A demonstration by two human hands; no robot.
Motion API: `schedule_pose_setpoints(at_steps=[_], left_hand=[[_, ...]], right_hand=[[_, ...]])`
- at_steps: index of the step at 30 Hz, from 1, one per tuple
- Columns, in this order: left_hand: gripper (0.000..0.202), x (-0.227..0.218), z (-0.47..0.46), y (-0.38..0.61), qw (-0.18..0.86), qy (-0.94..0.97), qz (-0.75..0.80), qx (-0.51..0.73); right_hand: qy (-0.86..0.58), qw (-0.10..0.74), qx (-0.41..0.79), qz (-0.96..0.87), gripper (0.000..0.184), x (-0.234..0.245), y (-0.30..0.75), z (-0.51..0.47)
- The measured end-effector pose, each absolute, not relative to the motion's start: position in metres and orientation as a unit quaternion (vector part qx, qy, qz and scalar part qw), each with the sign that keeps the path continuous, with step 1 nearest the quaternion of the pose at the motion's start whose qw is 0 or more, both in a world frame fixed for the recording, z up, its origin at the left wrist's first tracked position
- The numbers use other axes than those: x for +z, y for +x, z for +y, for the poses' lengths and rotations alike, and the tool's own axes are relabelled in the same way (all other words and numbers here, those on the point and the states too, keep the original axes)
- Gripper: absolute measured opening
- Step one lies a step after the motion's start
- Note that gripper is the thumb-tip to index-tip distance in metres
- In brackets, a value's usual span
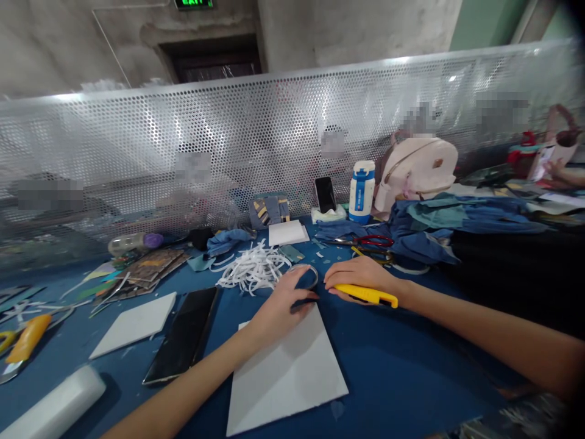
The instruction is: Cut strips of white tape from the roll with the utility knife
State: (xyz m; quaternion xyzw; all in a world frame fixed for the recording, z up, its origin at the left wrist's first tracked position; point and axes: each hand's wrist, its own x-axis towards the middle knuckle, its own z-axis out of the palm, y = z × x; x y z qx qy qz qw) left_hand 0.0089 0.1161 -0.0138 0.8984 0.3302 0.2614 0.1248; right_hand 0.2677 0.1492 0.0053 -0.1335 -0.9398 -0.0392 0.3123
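Note:
My right hand (363, 272) is wrapped round a yellow utility knife (365, 294), whose end sticks out toward the wrist; no blade is visible. My left hand (286, 302) is above the far edge of a white board (287, 381), its fingers curved and apart. Just beyond those fingers is a clear ring-shaped thing (315, 277); whether they touch it I cannot tell. A tangled heap of white strips (253, 268) lies behind my left hand.
Left of the board lie a black phone (185, 335), a smaller white board (134, 323) and a white block (55, 405). Red-handled scissors (377, 241), blue cloth (420, 235), a bottle (362, 192) and a backpack (418, 167) stand or lie before the perforated metal screen (274, 122).

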Motion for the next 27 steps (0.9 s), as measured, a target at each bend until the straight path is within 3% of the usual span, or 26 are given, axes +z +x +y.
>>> schedule_pose_setpoints(at_steps=[12,16,21,27], left_hand=[[0.026,-0.003,0.107,0.012,0.126,0.909,0.31,0.247],[0.023,-0.004,0.107,0.012,0.135,0.901,0.325,0.254],[0.019,-0.005,0.108,0.009,0.15,0.89,0.341,0.262],[0.018,-0.003,0.108,0.009,0.18,0.879,0.351,0.267]], right_hand=[[-0.131,0.335,0.069,-0.931,0.014,0.011,0.266,0.141],[-0.136,0.314,-0.013,-0.939,0.014,0.007,0.268,0.145],[-0.131,0.177,-0.165,-0.961,0.017,0.007,0.27,0.151],[-0.127,0.147,-0.183,-0.964,0.02,0.006,0.27,0.157]])
